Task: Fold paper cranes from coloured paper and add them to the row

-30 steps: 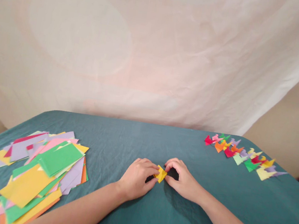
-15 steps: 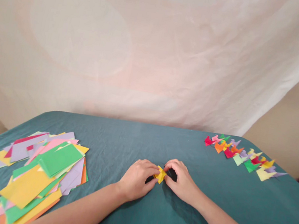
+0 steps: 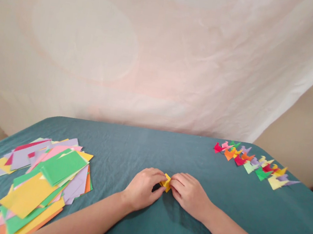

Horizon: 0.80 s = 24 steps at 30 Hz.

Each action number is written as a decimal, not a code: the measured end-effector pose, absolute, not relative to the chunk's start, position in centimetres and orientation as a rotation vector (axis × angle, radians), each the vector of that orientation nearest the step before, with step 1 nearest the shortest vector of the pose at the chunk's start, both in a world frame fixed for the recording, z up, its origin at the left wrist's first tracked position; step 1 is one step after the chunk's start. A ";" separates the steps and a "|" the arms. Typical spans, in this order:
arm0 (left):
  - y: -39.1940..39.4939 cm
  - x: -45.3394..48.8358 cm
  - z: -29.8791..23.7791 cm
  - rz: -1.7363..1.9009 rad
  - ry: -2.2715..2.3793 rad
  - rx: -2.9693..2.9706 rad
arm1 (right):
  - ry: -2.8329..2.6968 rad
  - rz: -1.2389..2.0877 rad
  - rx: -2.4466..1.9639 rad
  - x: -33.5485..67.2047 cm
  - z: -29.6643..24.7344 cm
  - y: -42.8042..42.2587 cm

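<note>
A small piece of folded yellow paper (image 3: 166,182) is held just above the cloth between my two hands, partly covered by the fingers. My left hand (image 3: 145,188) pinches its left side between thumb and fingers. On the opposite side, my right hand (image 3: 188,195) has its thumb and fingers closed on the right edge. The finer folds are too small to make out.
A loose pile of coloured paper sheets (image 3: 28,195) covers the left of the table. Several folded paper birds (image 3: 263,173) stand in rows at the far right. A teal cloth (image 3: 128,144) covers the table, and a pale curtain (image 3: 166,55) hangs behind it.
My right hand's fingers have lowered and drawn together, closing the gap between thumb and forefinger at the yellow paper. The left hand has barely moved.
</note>
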<state>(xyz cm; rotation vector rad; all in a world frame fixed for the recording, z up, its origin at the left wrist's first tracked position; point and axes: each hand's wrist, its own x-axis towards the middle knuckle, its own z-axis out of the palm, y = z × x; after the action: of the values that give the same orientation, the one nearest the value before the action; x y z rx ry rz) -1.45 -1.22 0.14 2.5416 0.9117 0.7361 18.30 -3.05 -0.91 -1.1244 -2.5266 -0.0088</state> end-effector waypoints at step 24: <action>-1.1 -1.3 -0.3 0.782 1.003 2.467 | -2.254 0.112 -1.130 18.1 -1.7 -3.0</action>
<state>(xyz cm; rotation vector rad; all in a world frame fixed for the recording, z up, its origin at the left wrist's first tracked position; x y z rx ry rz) -1.28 -1.07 -0.34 2.4670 1.0035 0.7823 18.06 -2.96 -1.69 -1.1300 -2.2538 0.1115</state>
